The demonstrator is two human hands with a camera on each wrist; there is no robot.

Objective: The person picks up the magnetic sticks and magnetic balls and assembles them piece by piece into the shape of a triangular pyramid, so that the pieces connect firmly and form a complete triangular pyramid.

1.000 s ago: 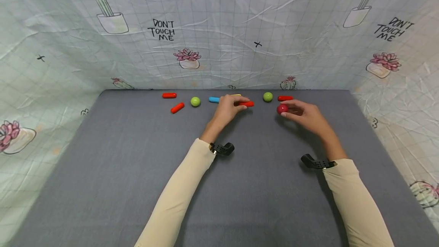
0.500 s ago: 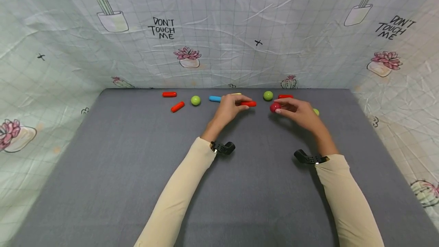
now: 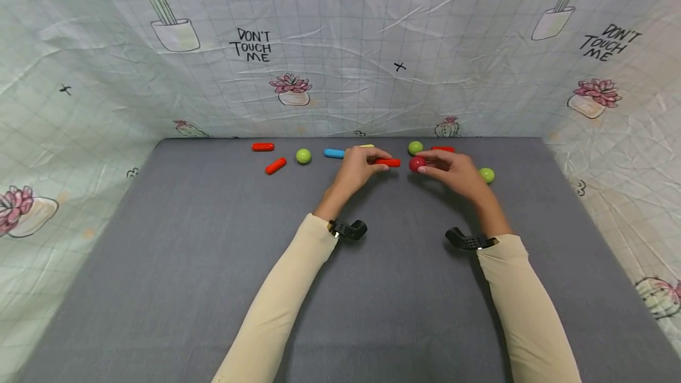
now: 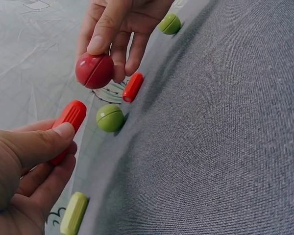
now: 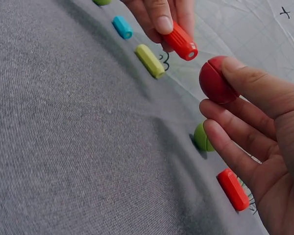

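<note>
Grey cloth-textured bench (image 3: 393, 318) below, patterned sheeting (image 3: 340, 22) rising behind and at both sides. At its far edge we find the left hand (image 3: 355, 170), fingers curled, thumb and fingers pinching a red rod (image 5: 181, 41) whose free end points toward the right hand (image 3: 459, 176). That one pinches a red ball (image 4: 94, 71) at the fingertips, its remaining fingers spread loosely. Rod and ball are both off the surface, near each other, a gap between. We judge the step in hand to be a meeting of rod end and ball; the next move would call for closing that gap on a straight line, both grips steady. Just beyond the ball, a green ball (image 3: 415, 148); behind the right hand, a loose red rod (image 5: 233, 190); beside its wrist, another green ball (image 3: 486, 175). Past the left hand we note a yellow rod (image 5: 150, 61) and a blue rod (image 3: 334, 153), then a third green ball (image 3: 303, 156) and two more red rods (image 3: 275, 165), one slanted. Outermost, the sheeting: faint grid, potted cacti, pink succulents, "Don't touch me" lettering, plenty of creases.
</note>
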